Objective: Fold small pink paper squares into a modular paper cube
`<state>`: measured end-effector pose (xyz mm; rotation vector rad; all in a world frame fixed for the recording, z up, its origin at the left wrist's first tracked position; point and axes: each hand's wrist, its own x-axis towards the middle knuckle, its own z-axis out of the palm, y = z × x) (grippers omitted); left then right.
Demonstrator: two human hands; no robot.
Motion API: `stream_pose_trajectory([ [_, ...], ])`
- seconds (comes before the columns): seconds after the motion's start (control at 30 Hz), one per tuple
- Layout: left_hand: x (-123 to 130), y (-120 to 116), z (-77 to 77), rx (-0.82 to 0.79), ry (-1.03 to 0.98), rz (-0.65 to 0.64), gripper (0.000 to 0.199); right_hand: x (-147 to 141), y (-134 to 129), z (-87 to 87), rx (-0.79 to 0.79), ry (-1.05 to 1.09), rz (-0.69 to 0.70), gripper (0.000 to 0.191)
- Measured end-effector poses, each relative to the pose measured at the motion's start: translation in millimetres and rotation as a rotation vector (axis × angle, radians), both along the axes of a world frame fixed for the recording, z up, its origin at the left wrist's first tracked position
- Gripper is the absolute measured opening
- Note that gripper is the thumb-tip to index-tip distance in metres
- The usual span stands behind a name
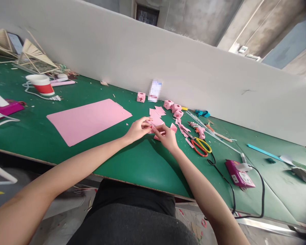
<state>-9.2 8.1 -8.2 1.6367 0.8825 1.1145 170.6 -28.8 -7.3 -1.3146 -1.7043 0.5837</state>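
My left hand (139,129) and my right hand (166,136) meet over the green table, fingers closed on a small pink paper piece (153,129) between them. Its shape is partly hidden by my fingers. Just beyond lie loose pink paper pieces (156,119). Folded pink paper shapes with dark openings (177,108) stand farther back, with one more (141,97) apart to the left. A large pink sheet (89,120) lies flat left of my hands. Scissors with red and yellow handles (201,147) rest to the right among pink scraps (185,131).
A pink glue gun (200,131) lies behind the scissors. Black cable runs to a magenta power strip (240,174) at right. A paper cup (41,85) and another magenta strip (8,109) are at left. A pale partition (112,51) borders the green table (135,166).
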Motion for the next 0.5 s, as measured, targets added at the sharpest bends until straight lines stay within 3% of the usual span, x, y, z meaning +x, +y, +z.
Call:
stream_pose_trajectory([
  [0.27,0.4,-6.9,1.1,0.117,0.151,-0.064,0.047,2.2,-1.9,-1.3,0.047,-0.278,-0.118,0.007],
  [0.5,2.9,-10.0,2.4,0.152,0.168,-0.089,0.042,-0.9,-2.8,-1.6,0.064,-0.310,-0.163,0.012],
])
